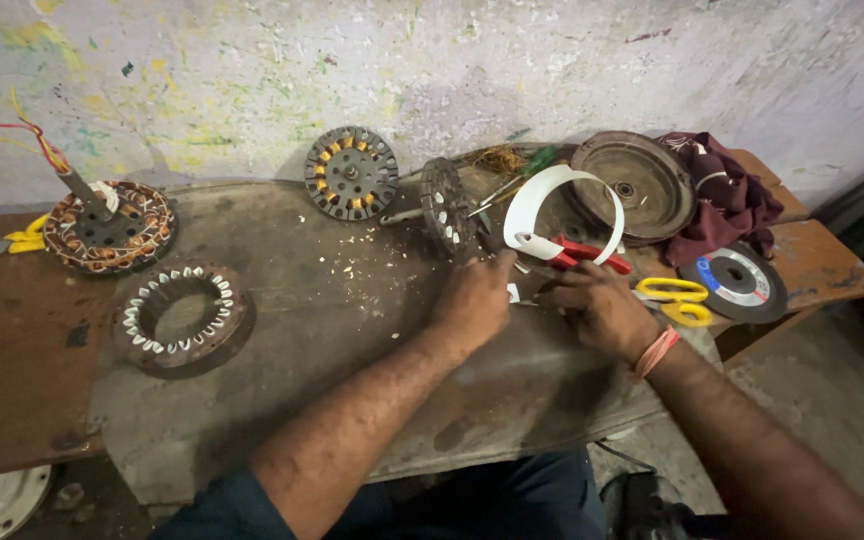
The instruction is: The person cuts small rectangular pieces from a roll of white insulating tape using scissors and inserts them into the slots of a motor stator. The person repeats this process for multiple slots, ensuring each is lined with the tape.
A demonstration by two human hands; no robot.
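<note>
Apparently both hands meet at the counter [282,330] middle. Left hand [474,300] curled shut, steadying a stator [447,208] propped on edge just beyond it. Right hand [602,310] closed on red-handled pliers [582,252] pinching a white strip [562,215] looping above. Yellow scissors [677,298] lie just right.

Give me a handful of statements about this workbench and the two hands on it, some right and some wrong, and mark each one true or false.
1. Yellow-handled scissors lie just beyond the right hand. True.
2. The wound stator with copper coils sits at the right end of the bench. False: it is at the left end, with wires rising from it.
3. A curved white strip arches above the hands. True.
4. The grinding disc lies under the left hand. False: it lies at the right, below the dark red cloth.
5. The empty stator ring holds white slot liners. True.
</note>
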